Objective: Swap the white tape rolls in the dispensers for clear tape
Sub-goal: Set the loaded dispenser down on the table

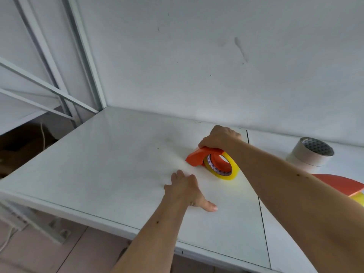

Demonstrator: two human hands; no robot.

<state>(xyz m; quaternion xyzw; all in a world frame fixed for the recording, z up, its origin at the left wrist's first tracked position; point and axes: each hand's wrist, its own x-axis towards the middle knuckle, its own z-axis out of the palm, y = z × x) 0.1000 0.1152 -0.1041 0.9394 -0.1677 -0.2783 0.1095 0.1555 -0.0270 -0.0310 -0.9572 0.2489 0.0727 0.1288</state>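
An orange tape dispenser [199, 156] stands on the white table [110, 164] with a yellowish clear tape roll [231, 172] mounted in it. My right hand [218, 137] grips the dispenser from above at its far side. My left hand [187, 189] lies flat on the table just in front of the dispenser, fingers spread, holding nothing. Two white tape rolls [309, 154] sit stacked at the far right. A second orange dispenser [342, 186] with a bit of clear tape [358, 199] shows at the right edge, partly behind my right arm.
A white wall rises directly behind the table. White metal shelf posts [82, 56] stand at the left rear corner. The table's front edge [98, 219] runs diagonally, with tiled floor below. A seam [260, 203] splits the tabletop on the right.
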